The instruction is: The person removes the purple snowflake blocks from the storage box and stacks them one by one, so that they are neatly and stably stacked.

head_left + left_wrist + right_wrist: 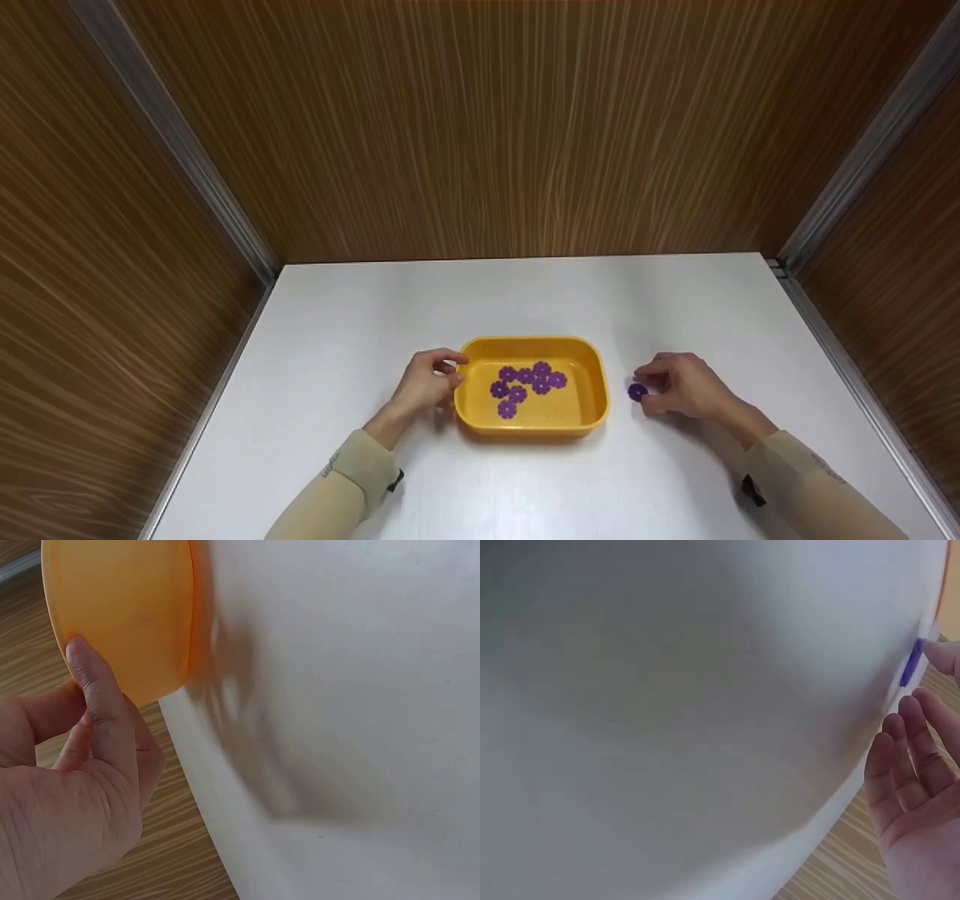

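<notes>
A yellow tray (592, 409) stands on the white table, with several purple notched discs (517, 393) lying in its left and middle part. At its left end my left hand (426, 384) pinches the rim; the left wrist view shows thumb and finger at the tray's edge (127, 607). Right of the tray, one more purple disc (637, 391) lies on the table. My right hand (686, 386) is around this disc, thumb near one side and fingers spread on the other. In the right wrist view the disc (912, 663) appears edge-on, with a small gap to the index finger.
The white table (360, 315) is bounded by wood-grain panels at the back (480, 135), the left (97, 300) and the right (900, 262). Metal rails (202, 180) run along the panel corners.
</notes>
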Demonstrator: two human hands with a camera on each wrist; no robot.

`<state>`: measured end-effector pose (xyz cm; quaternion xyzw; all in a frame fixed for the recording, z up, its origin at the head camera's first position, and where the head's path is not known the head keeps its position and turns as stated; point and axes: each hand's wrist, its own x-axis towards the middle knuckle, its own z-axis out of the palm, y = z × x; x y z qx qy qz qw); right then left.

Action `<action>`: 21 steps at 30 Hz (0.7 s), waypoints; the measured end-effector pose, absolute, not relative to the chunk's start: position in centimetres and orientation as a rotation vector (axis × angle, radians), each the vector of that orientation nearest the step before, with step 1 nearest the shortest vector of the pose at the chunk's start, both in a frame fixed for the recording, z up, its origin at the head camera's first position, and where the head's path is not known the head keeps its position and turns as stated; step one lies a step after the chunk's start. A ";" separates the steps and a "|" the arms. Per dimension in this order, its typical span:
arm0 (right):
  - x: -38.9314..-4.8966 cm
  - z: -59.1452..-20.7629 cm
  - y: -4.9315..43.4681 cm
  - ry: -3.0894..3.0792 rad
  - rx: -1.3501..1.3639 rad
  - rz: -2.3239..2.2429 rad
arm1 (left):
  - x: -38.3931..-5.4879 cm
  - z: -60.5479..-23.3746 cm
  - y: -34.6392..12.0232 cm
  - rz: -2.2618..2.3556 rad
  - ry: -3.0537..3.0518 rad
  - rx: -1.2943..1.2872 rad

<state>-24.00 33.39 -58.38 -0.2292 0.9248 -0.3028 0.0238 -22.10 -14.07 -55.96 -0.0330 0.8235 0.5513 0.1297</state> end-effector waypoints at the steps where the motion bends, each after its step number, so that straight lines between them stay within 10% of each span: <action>1: -24.0 -58.1 33.4 2.864 -0.692 -0.944 | -22.1 -56.0 -14.1 1.601 2.395 -0.096; 21: -24.9 -54.1 28.5 2.708 -0.969 -1.194 | -22.2 -55.9 -13.9 1.590 2.407 -0.112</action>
